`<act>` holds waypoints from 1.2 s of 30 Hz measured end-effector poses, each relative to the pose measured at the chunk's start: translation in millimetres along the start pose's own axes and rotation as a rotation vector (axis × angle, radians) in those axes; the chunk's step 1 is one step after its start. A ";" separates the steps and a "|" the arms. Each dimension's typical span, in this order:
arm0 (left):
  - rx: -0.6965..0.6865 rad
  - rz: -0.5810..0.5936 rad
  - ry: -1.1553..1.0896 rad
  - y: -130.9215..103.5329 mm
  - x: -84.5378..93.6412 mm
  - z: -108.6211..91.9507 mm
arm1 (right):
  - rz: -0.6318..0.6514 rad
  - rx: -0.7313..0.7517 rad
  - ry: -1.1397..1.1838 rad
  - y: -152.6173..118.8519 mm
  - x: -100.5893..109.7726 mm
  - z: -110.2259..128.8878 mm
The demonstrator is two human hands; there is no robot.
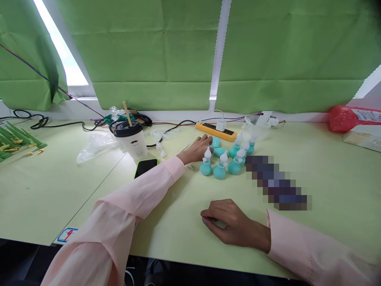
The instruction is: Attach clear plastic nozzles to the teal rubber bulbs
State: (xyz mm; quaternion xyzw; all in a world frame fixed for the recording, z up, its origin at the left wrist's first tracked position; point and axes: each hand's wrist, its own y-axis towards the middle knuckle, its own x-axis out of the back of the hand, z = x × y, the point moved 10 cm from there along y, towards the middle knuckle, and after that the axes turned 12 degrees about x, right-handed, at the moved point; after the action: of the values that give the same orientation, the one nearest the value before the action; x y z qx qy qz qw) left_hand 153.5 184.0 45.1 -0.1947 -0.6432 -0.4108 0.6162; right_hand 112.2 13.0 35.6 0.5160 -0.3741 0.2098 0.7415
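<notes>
My left hand (pixel 196 150) reaches forward with bent fingers to a small teal round-bellied bottle (pixel 216 142) at its fingertips; the grip is partly hidden. Just below those fingertips another teal bottle (pixel 220 152) lies on its side. Around them stand several like bottles with white pointed tops, among them a front one (pixel 219 171), one at the left (pixel 205 167) and one at the right (pixel 234 167). Nearer the table's front edge, my right hand (pixel 229 222) rests with curled fingers and thumb together. Nothing shows in it.
A yellow power strip (pixel 216 131) with a white plug lies behind the bottles. To the left are a lidded paper cup (pixel 133 143) with a straw, a phone (pixel 145 167) and clear plastic (pixel 97 147). Right of the bottles is a pixelated dark patch. A red package (pixel 342 118) lies far right.
</notes>
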 end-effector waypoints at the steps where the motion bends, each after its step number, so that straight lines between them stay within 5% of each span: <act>1: -0.002 -0.008 -0.001 -0.2 0.2 -0.9 | 0.002 -0.002 0.002 0.1 -0.1 -0.3; 9: 0.077 -0.063 -0.063 -2.6 0.0 -0.9 | 0.002 -0.004 0.007 0.3 -0.9 -0.3; 13: 0.125 -0.053 -0.173 -3.6 8.0 14.8 | -0.004 -0.010 0.013 0.4 1.2 0.2; 21: 0.364 -0.159 -0.464 -45.8 62.6 79.8 | -0.233 -0.206 0.141 -11.3 16.6 -21.8; 23: 0.503 -0.280 -0.777 -72.3 76.6 86.8 | -0.303 -0.322 0.238 -16.1 18.6 -32.4; 26: 0.583 -0.325 -1.026 -106.7 76.2 63.7 | -0.337 -0.513 0.480 -22.2 9.9 -48.0; 31: 0.393 -0.053 -1.037 -124.8 45.3 -10.0 | -0.414 -0.764 0.894 -32.5 -12.1 -66.9; 36: 0.309 -0.042 -0.978 -128.9 35.4 -31.9 | -0.391 -0.850 0.934 -36.8 -23.5 -73.7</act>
State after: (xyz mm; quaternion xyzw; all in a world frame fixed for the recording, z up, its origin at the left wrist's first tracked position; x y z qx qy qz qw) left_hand 70.4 74.8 38.6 -0.2579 -0.9131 -0.1840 0.2565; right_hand 147.9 68.8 -18.8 0.0916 0.0373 0.1070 0.9893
